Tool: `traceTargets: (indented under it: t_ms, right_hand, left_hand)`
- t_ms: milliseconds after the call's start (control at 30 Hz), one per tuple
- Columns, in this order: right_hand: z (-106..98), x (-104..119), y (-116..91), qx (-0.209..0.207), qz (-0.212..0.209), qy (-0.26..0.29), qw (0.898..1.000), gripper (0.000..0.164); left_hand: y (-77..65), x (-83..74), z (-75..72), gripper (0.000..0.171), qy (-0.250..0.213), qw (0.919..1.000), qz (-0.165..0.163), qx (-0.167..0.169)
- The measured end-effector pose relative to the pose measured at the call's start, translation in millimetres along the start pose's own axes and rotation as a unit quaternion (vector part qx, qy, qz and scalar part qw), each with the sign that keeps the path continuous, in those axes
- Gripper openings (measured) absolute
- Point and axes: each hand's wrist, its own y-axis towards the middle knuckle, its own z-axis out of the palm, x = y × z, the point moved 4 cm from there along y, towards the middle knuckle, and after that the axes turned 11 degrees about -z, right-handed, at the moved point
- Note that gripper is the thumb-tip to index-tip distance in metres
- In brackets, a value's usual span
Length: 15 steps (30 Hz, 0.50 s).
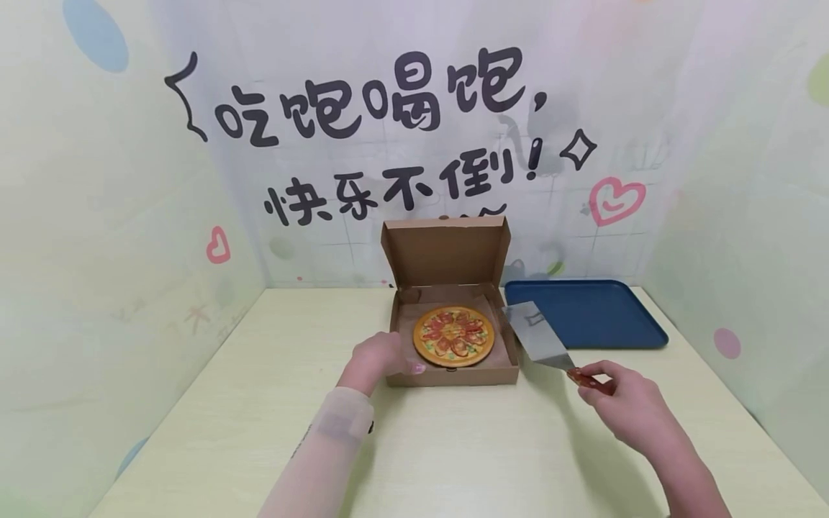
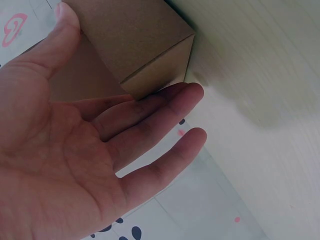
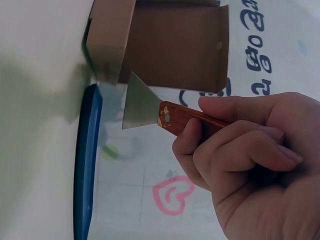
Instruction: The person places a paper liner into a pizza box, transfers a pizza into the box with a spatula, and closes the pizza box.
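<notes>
The spatula is hanging just above the tabletop, tilted, its metal blade pointing away from the person and leaning left toward the right wall of a cardboard box. The right hand is gripping its reddish-brown handle, the thumb and fingers closing around it. Inside the box, a round pizza with red and green toppings is lying flat on brown paper. The box's lid is standing open at the back.

The left hand is resting at the box's front left corner, its thumb and fingers spreading apart; the long fingers are extending loosely along the outer side, and whether they are pressing on it cannot be told. A pale sleeve is covering the left forearm.

Behind the spatula and right of the box, a blue tray is lying on the tabletop. Beyond it, a pale back wall is carrying black Chinese lettering and a pink heart.
</notes>
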Motion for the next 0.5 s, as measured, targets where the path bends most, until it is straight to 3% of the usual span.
traceTargets:
  t_ms: [500]
  right_hand:
    - [-40, -27, 31, -0.027, -0.014, -0.034, 0.999, 0.044]
  left_hand:
    - [2.1, 1.1, 0.8, 0.079, 0.003, 1.0, 0.003, -0.002]
